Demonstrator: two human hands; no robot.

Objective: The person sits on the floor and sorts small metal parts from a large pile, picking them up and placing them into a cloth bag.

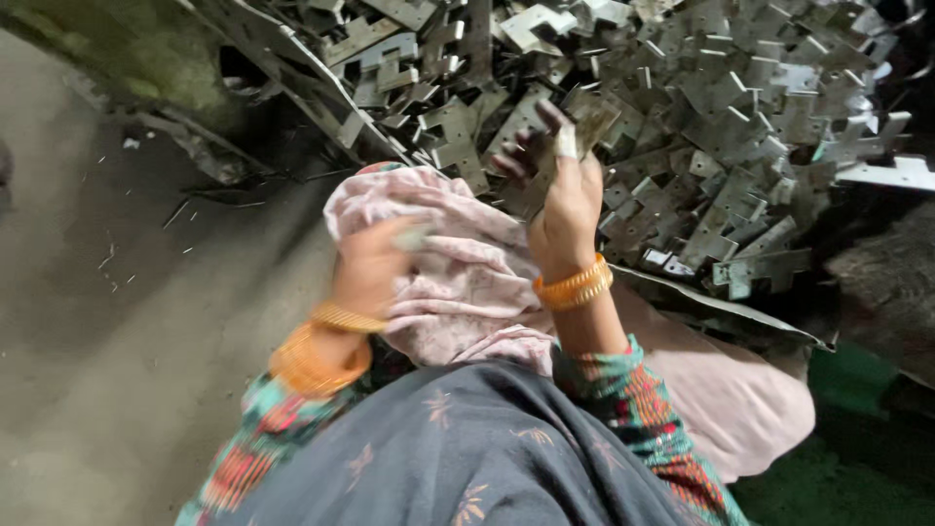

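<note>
**Hands at work beside a heap of metal brackets**

A person, seen from above, sits on the floor next to a large pile of brackets, flat grey stampings with notched edges that fill the upper right of the view. The right hand is raised in front of the pile, its fingers closed around a bracket held upright just above the fingertips; one finger carries a pale wrap near its tip. The left hand rests lower, pressed into a pink cloth bunched over the knee, fingers curled against the fabric; whether it grips anything else cannot be told through the blur. Gold bangles circle both wrists, above patterned sleeves. A dark grey garment with small floral prints covers the lap in the foreground. Long metal strips lean at the pile's left edge, and small scraps lie scattered on the dusty floor beyond.
</note>
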